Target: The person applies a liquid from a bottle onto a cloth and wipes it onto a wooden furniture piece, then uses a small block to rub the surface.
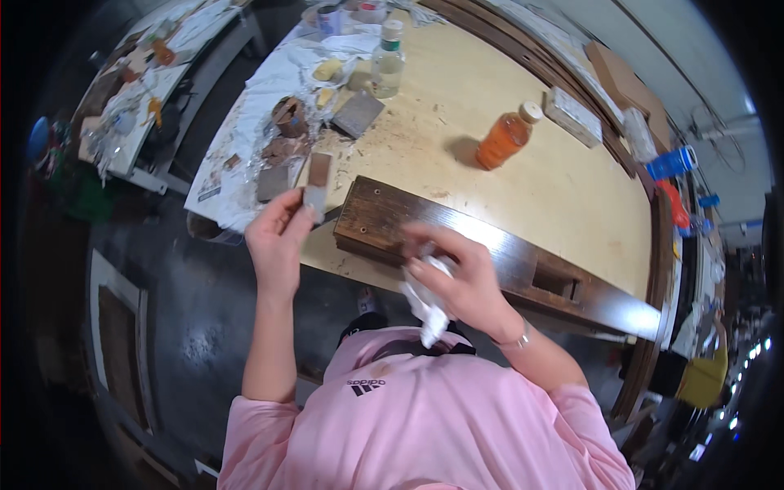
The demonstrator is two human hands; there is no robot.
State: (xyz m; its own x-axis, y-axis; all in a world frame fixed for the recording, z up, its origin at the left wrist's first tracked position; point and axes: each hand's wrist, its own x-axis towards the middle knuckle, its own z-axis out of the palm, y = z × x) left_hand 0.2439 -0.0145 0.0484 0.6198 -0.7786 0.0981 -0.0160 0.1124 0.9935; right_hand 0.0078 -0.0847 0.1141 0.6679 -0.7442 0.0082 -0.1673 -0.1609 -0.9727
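My left hand [282,233] pinches a small flat scraper [318,175], brown at the far end and pale grey near my fingers. It is held up beside the left end of a dark brown, glossy wooden beam [469,237]. That end has small round holes, and a rectangular slot is cut further right. Over the beam's near edge, my right hand [457,278] is closed on a crumpled white cloth [425,306] that hangs below the fingers. Motion blurs some right fingertips, so I cannot tell whether they touch the wood.
Beyond my left hand, a brown-stained tin [289,117] and a grey block [358,114] sit on littered white sheeting. A clear bottle [388,65] and an orange bottle [506,139] stand on the table [441,106]. Long dark boards [523,53] line the far edge. A person [704,376] is at right.
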